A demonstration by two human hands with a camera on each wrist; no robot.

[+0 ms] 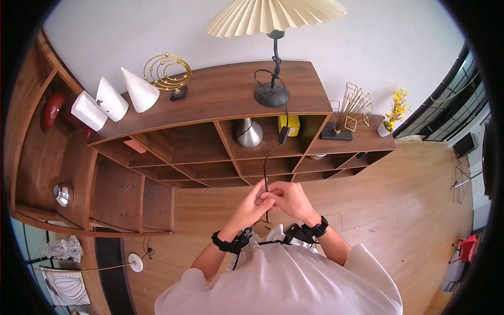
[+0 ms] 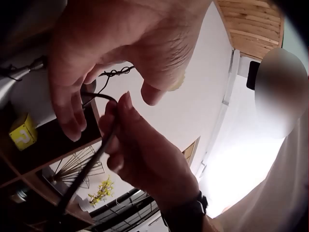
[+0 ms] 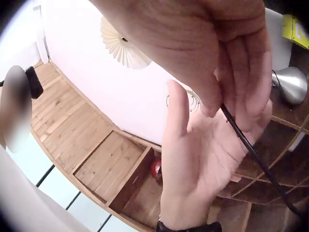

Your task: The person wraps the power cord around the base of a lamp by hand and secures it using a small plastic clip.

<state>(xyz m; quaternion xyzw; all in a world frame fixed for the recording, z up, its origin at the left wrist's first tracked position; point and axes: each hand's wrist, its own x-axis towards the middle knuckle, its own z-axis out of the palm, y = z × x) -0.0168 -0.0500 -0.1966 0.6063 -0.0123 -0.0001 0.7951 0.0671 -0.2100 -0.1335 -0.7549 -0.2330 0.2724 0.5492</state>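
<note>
A black power cord (image 1: 265,170) runs from the table lamp (image 1: 273,93) over the shelf edge, past an inline switch (image 1: 284,135), down to both hands. My right hand (image 1: 293,199) pinches the cord between thumb and fingertips, as the left wrist view also shows with the right hand (image 2: 145,150) at a bend in it. Facing it, my left hand (image 1: 249,206) is held with thumb raised and fingers loosely extended. In the right wrist view the cord (image 3: 256,157) crosses in front of the left palm (image 3: 207,154). Below the hands a short length of cord hangs.
The brown shelf unit (image 1: 226,105) carries white cones (image 1: 139,92), a gold ring ornament (image 1: 168,73), a wire ornament (image 1: 352,110) and yellow flowers (image 1: 397,107). Its compartments hold a silver cone (image 1: 249,133) and a yellow box (image 1: 292,125). Wood floor (image 1: 367,210) lies to the right.
</note>
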